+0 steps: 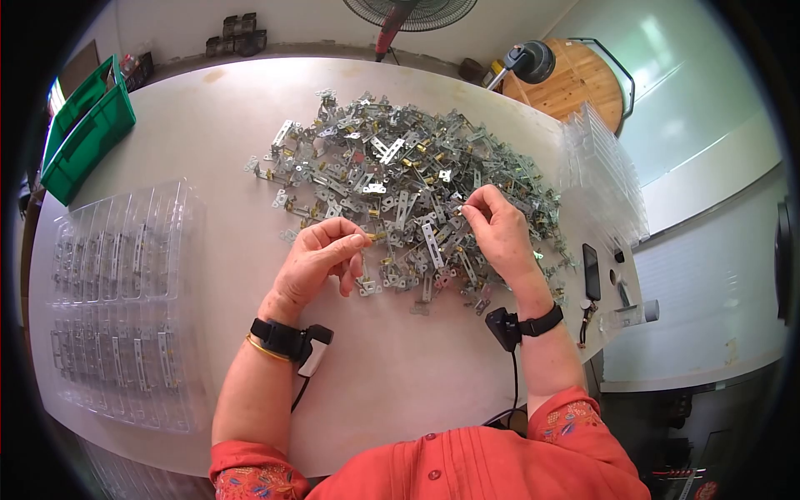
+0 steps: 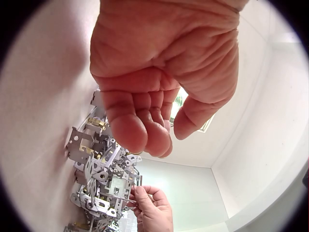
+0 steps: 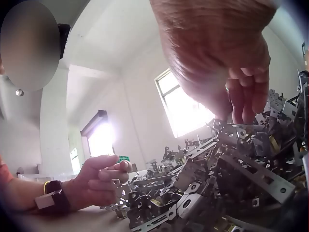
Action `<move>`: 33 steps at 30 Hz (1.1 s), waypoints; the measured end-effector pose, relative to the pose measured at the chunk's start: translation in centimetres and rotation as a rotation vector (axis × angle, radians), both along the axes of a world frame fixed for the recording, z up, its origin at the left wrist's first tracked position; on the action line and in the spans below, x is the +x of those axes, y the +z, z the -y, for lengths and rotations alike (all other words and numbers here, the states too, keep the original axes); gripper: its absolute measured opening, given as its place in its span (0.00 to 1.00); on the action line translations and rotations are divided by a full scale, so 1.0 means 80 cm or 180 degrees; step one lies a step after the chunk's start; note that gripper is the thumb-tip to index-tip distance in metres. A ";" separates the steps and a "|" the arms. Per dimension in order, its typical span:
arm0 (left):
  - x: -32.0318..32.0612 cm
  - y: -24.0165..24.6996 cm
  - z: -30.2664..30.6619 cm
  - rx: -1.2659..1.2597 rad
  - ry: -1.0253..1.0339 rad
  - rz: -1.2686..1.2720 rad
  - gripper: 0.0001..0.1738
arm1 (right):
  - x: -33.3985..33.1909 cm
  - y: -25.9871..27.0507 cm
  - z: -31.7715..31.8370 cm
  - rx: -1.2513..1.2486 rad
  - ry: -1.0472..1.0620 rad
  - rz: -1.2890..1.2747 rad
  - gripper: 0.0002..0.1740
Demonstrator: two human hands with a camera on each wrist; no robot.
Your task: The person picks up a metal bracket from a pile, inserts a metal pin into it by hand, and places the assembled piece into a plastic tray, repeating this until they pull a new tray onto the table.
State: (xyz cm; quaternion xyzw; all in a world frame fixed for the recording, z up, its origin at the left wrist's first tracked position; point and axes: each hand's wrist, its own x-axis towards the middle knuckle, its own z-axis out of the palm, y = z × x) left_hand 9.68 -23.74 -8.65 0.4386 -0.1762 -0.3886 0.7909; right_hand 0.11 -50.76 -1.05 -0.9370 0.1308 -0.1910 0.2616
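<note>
A large heap of metal latch-like brackets (image 1: 392,158), silver with some brass-coloured parts, covers the middle of the table. At its near left edge is my left hand (image 1: 327,254), palm inward and fingers loosely bent. In the left wrist view the thumb (image 2: 193,118) stands apart from the fingers, and nothing shows between them. My right hand (image 1: 500,229) reaches over the heap's right side. Its thumb and forefinger pinch a small metal piece (image 1: 459,210) among the brackets. In the right wrist view the fingertips of that hand (image 3: 246,92) are right at the heap, partly hidden.
Clear plastic trays (image 1: 192,308) with brackets in rows lie at the left. A green crate (image 1: 92,133) stands at the back left, and stacked clear trays (image 1: 604,175) at the right. A phone (image 1: 592,271) lies near the right edge. A fan (image 1: 408,12) stands behind.
</note>
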 end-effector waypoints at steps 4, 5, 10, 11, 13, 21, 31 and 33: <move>-0.001 0.001 0.000 0.0082 0.0035 0.0025 0.11 | 0.002 -0.002 0.003 -0.0133 0.0024 -0.0084 0.07; -0.001 0.000 0.000 0.0083 0.0035 0.0019 0.11 | 0.002 -0.002 0.005 -0.0159 0.0083 -0.0049 0.07; -0.001 0.002 0.000 0.0098 0.0018 -0.0010 0.10 | 0.003 0.000 0.001 0.0029 0.0214 0.0028 0.06; -0.001 0.002 0.000 0.0095 0.0030 -0.0010 0.10 | 0.004 0.008 -0.006 -0.0113 0.0245 0.0147 0.06; -0.001 0.003 0.000 0.0108 0.0013 -0.0019 0.10 | 0.006 0.017 -0.018 -0.0253 0.0274 0.0266 0.06; -0.001 0.003 -0.002 0.0095 0.0025 -0.0007 0.09 | 0.047 0.019 -0.082 -0.0227 0.1066 0.0160 0.05; 0.000 0.005 -0.005 0.0189 -0.0087 -0.0074 0.11 | 0.090 -0.012 -0.096 -0.1641 0.1436 -0.0101 0.07; -0.001 0.005 -0.005 0.0185 -0.0103 0.0001 0.11 | 0.091 -0.012 -0.097 -0.1723 0.1443 -0.0008 0.07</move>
